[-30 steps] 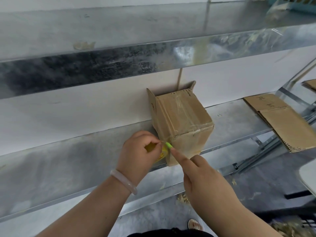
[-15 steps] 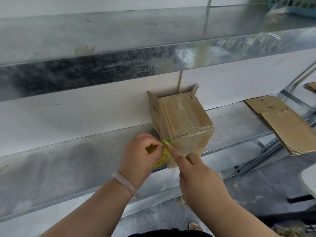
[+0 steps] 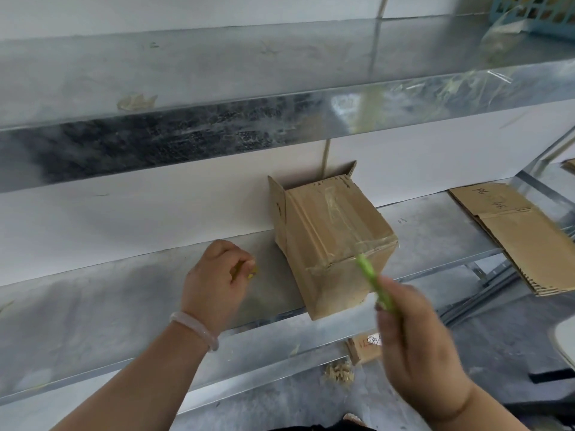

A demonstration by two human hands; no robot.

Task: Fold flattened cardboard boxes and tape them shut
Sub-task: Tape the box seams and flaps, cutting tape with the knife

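The box [image 3: 329, 241] is standing at the front edge of the shelf [image 3: 124, 306], its taped top facing up. The right hand [image 3: 417, 353] is the nearer one, its grip holding a green tool [image 3: 370, 279] whose long axis is pointing up-left at the box's near top edge. The left hand [image 3: 214, 275] is lying left of the box and apart from it, pinching a yellow item [image 3: 252, 270], likely tape.

- One head-worn view looks forward and down, from behind the left hand [image 3: 214, 281] and right hand [image 3: 413, 346].
- Near: box [image 3: 336, 244] just beyond the fingers [image 3: 239, 259].
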